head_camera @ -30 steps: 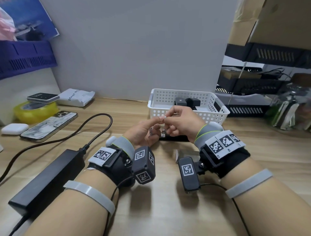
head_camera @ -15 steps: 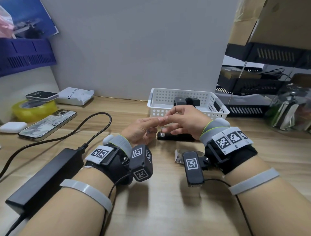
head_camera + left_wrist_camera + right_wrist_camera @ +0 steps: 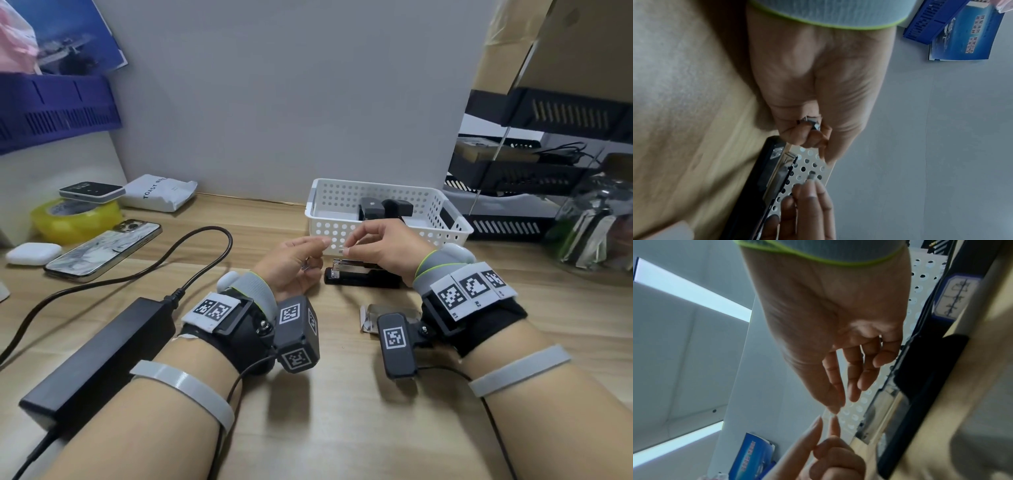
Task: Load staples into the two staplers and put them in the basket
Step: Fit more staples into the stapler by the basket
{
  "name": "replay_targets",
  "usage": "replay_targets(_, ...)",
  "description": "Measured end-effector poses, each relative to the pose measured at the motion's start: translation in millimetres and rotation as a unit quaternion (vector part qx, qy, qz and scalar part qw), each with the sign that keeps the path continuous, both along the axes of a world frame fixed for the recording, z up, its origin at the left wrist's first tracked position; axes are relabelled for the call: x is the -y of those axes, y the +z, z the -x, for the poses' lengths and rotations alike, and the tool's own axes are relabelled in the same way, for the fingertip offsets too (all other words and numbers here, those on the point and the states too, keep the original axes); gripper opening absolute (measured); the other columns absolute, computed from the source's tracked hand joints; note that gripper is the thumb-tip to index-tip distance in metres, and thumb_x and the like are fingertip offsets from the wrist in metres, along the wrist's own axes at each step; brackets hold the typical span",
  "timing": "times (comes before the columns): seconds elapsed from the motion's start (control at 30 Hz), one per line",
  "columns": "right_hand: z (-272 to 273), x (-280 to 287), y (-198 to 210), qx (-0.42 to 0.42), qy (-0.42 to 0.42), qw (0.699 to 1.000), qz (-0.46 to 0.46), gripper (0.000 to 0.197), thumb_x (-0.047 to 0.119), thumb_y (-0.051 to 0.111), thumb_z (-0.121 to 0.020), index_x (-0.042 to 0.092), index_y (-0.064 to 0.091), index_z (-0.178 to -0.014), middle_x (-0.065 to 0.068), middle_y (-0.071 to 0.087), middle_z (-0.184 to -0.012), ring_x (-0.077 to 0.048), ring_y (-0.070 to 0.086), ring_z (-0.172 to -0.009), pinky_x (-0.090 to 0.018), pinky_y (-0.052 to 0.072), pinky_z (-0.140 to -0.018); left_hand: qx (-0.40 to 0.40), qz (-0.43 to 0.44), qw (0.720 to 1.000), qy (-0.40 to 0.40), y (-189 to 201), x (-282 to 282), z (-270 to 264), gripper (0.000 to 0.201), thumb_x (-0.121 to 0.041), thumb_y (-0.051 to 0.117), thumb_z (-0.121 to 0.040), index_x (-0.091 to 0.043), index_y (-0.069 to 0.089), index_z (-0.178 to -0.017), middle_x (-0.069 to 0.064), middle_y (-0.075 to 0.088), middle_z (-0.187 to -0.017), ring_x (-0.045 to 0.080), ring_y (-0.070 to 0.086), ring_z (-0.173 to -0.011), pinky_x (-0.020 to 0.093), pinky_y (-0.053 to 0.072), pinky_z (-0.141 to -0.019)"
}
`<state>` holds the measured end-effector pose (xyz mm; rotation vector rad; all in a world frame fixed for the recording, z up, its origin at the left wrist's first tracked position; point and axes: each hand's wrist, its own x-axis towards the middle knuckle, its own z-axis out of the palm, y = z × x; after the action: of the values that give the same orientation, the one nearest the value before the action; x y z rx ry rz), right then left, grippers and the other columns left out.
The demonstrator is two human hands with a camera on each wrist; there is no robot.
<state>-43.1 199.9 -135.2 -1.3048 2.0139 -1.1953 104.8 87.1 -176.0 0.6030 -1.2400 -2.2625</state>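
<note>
A black stapler [image 3: 363, 275] lies on the desk with its metal magazine showing, just in front of the white perforated basket [image 3: 387, 233]. A second black stapler [image 3: 373, 209] sits inside the basket. My left hand [image 3: 308, 255] hovers left of the lying stapler; its lower fingers curl round a strip of staples [image 3: 811, 123], while index and thumb point right. My right hand [image 3: 346, 249] hovers over the stapler's front end, and its thumb and index finger pinch a small piece of staples [image 3: 812, 176]. The fingertips of the two hands stand a little apart.
A crumpled staple wrapper [image 3: 368, 317] lies under my right wrist. A black power adapter [image 3: 102, 356] with its cable, a phone [image 3: 102, 250], yellow tape [image 3: 75, 219] and an earbud case [image 3: 32, 253] fill the left. Black trays [image 3: 513, 178] and a glass jar [image 3: 599, 222] stand right.
The two hands' fingertips were together; now they have parted. My right hand has drawn back to the right with a small piece of staples, and both hands have sunk slightly.
</note>
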Motion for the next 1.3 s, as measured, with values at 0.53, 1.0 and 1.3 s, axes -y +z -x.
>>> replay_targets(0.53,5.3,9.5,-10.0,-0.088,-0.017,0.995,-0.046,0.011,0.024,0.085,-0.071,0.025,0.074,-0.070,0.013,0.061,-0.052,-0.007,0.052,-0.056,-0.027,0.043,-0.066,0.029,-0.076,0.997,0.010,1.6,1.1,0.4,0.016,-0.006,0.063,-0.094,-0.001,0.060,-0.108,0.003,0.054,-0.076,0.009,0.052,-0.063,0.014,0.043,-0.054)
replay_targets(1.0,-2.5,8.1,-2.7,-0.119,-0.021,0.991,-0.048,0.003,0.022,0.076,-0.081,0.019,0.076,-0.082,0.007,0.068,-0.067,-0.007,0.057,-0.062,-0.027,0.048,-0.068,0.018,-0.121,0.992,0.015,9.0,-6.0,-1.0,0.013,-0.003,0.062,-0.094,0.001,0.057,-0.105,0.006,0.058,-0.074,0.012,0.057,-0.061,0.014,0.045,-0.052)
replay_targets(1.3,-20.2,5.5,9.9,-0.094,0.019,0.995,0.039,0.005,0.017,0.069,-0.084,0.017,0.073,-0.083,0.008,0.060,-0.058,-0.009,0.048,-0.054,-0.024,0.042,-0.057,-0.129,-0.192,0.973,0.027,14.4,-8.1,-8.4,0.023,-0.003,0.045,-0.098,0.012,0.059,-0.110,0.033,0.067,-0.108,0.040,0.072,-0.092,0.040,0.062,-0.085)
